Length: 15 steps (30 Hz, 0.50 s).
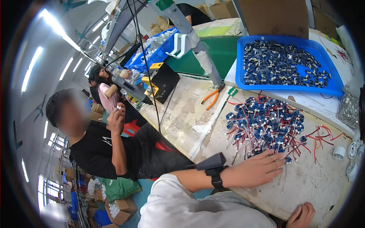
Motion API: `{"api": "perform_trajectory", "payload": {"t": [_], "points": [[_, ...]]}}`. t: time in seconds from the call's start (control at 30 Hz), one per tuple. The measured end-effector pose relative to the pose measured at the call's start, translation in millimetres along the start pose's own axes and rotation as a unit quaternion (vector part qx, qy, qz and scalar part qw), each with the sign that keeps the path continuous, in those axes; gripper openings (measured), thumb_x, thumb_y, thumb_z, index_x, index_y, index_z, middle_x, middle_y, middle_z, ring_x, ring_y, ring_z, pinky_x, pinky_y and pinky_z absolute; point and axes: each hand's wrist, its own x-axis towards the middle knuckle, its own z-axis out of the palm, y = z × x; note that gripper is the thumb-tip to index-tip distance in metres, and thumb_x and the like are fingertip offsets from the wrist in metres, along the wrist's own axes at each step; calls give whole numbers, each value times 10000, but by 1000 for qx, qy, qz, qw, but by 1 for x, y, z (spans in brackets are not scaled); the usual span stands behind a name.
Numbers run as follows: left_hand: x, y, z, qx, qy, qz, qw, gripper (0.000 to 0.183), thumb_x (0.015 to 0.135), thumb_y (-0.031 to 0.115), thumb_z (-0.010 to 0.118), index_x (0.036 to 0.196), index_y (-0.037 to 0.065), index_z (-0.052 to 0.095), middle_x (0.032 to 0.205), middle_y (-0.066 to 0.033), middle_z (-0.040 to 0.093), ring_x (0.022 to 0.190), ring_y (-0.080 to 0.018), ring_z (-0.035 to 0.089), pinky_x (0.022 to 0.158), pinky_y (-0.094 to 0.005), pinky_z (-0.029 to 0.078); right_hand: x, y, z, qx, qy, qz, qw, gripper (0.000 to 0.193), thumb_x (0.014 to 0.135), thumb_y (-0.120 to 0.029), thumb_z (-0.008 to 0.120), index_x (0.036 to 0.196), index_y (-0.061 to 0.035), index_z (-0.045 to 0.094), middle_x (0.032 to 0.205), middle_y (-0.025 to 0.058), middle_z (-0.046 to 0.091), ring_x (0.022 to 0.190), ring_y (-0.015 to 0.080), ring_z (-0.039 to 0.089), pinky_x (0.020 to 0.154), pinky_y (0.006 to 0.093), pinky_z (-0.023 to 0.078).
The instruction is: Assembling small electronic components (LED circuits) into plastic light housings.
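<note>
L hand spreads flat, gripping nothing visible, by the wired-board pile at its 12 o'clock; R hand, at approx 5, half-curls (palm hidden, can't tell if it's holding sth). Tangled leads could snag & drag boards off if one's yanked. Qty: 1 pile, 1 blue tray at 12-1, 1 pr orange pliers at 11; boards too many to count
</note>
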Motion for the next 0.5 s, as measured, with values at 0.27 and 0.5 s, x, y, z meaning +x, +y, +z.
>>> {"api": "perform_trajectory", "payload": {"t": [0.27, 0.5], "points": [[43, -6, 12, 162, -37, 93, 982, 319, 750, 170, 476, 1017, 10, 543, 1169, -149, 484, 1144, -293, 403, 968, -456, 283, -7, 4, -2, 2, -2, 5, 1000, 146, 848, -161, 543, 834, -28, 602, 866, 100, 602, 757, 243, 571, 677, 326, 455], [58, -10, 12, 135, -70, 129, 980, 347, 713, 206, 529, 1003, 18, 556, 1123, -146, 507, 1124, -285, 428, 907, -440, 339, -22, 7, -1, 81, -13, 89, 993, 98, 719, -83, 562, 786, -14, 544, 851, 156, 538, 761, 336, 502, 681, 420, 399]]}}
